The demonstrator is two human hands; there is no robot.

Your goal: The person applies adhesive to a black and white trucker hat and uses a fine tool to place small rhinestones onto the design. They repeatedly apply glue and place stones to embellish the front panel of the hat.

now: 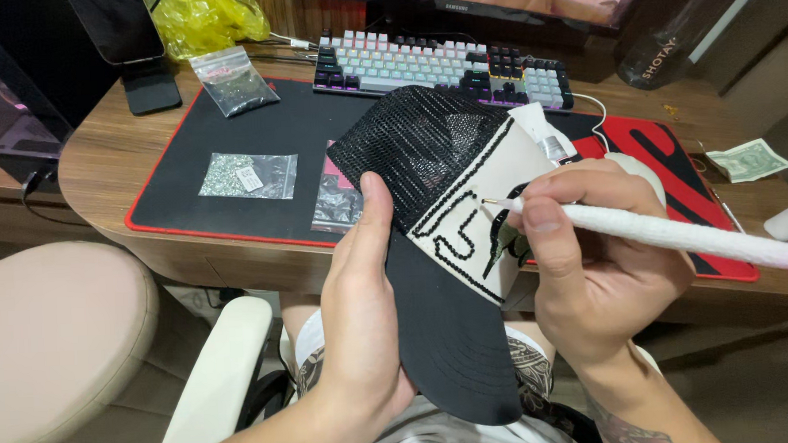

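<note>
From my feed, the beige stool sits at eight o'clock and a white chair arm just right of it; on the wooden desk above lies a black mat with a red edge, carrying three small clear bags of beads: one at eleven o'clock, one flat at ten, one partly hidden behind the cap. The left hand comes up from six o'clock, fingers wrapped round the cap's underside and the thumb pressed on the seam where mesh meets brim; it is gripping the cap. The cap is held above the lap at centre frame, its long axis running from the black mesh crown at twelve o'clock down to the black brim, which points toward six; the white front panel faces right, toward three, edged with lines of black beads. The right hand closes in a pen grip on a white-wrapped stick tool; that tool's long axis lies nearly level, tail out toward four o'clock, fine tip pointing toward nine and touching the white panel. Behind, at twelve o'clock, I see a keyboard; at two o'clock a banknote lies on the desk.
</note>
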